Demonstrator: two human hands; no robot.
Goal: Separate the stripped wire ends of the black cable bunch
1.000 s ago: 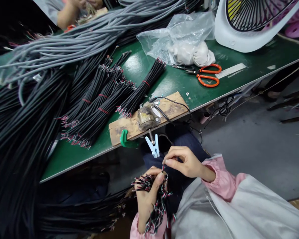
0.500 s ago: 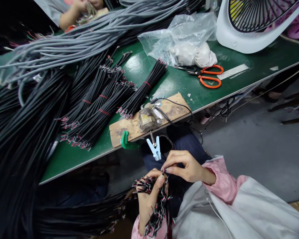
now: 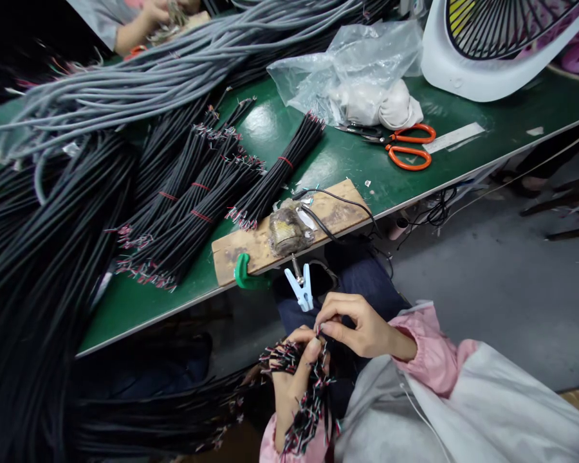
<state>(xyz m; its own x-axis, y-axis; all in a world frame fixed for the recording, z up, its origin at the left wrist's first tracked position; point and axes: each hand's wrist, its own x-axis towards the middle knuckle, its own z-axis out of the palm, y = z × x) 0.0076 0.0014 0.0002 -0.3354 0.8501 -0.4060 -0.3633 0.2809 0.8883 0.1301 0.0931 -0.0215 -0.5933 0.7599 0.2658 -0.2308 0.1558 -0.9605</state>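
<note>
1. My bunch of black wires [image 3: 305, 424] is on my side of the wooden board [image 3: 338, 213], off the table. Red, white and greenish tips poke out all over it.
2. My left hand [image 3: 292, 379] is on my side of the board too, with its fingers wrapped around the bunch.
3. My right hand [image 3: 361, 326] is just beside it. Its thumb and finger pinch the little wire ends [image 3: 319, 330] of one wire.
4. A light blue clip [image 3: 301, 290] sits on a metal rod that sticks out from the board toward me.
5. A yellowish lump [image 3: 285, 233] sits on top of the board. A green clamp [image 3: 244, 272] is at its near edge.
6. Just past the board lies a black bundle [image 3: 280, 169] with a red band.
7. Past the board and to its right are orange-handled scissors [image 3: 405, 137] and, farther off, a white fan [image 3: 475, 80].
</note>
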